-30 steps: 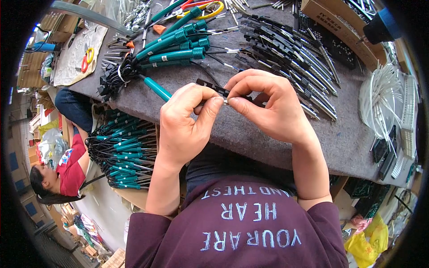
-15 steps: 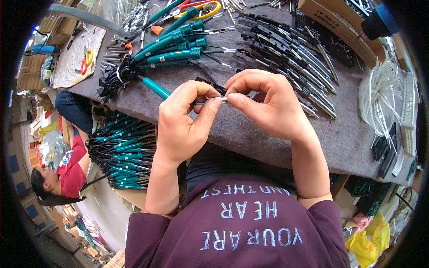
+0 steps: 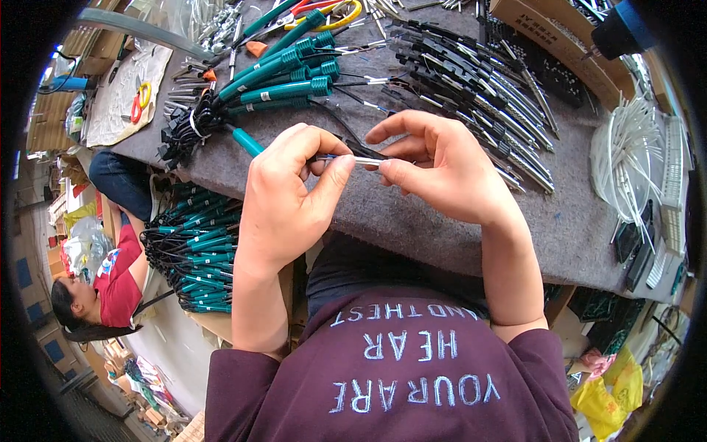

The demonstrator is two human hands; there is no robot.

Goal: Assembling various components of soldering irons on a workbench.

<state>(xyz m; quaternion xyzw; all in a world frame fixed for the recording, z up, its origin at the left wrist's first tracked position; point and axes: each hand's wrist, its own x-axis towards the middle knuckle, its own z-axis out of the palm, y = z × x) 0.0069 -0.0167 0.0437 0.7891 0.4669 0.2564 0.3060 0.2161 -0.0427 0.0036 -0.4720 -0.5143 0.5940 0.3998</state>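
From my remote seat, I see the left hand (image 3: 294, 190) with thumb and forefinger pinched on one end of a thin white sleeve (image 3: 367, 161). The right hand (image 3: 455, 173) is at the sleeve's other end, thumb against it, forefinger raised and apart; I cannot tell whether its hidden fingers grip. The sleeve bridges the fingertips above the front part of the grey cloth-covered table (image 3: 420, 239). A black cable (image 3: 340, 120) runs in behind the hands.

My worry is a slip: the sleeve is slim and held only by its ends, so an uneven tug could pop it loose. The cable could also snag on the crowded stock, dragging pieces out of line.

Just beyond the left hand lie bundled teal ridged tubes (image 3: 287, 90); beyond the right, a heap of black-and-silver rods (image 3: 479, 96). Farther right stand a cardboard box (image 3: 545, 35) and a clear bag of white tubing (image 3: 626, 166); far left, red-and-yellow scissors (image 3: 140, 102). Below the table's left edge hangs a second teal pile (image 3: 200, 247), and past it sits a co-worker in red (image 3: 125, 272).

As for writing, the maroon shirt (image 3: 390, 368) carries pale blue capitals, inverted from here; the box has dark print, and the teal tubes bear white labels too small to read.
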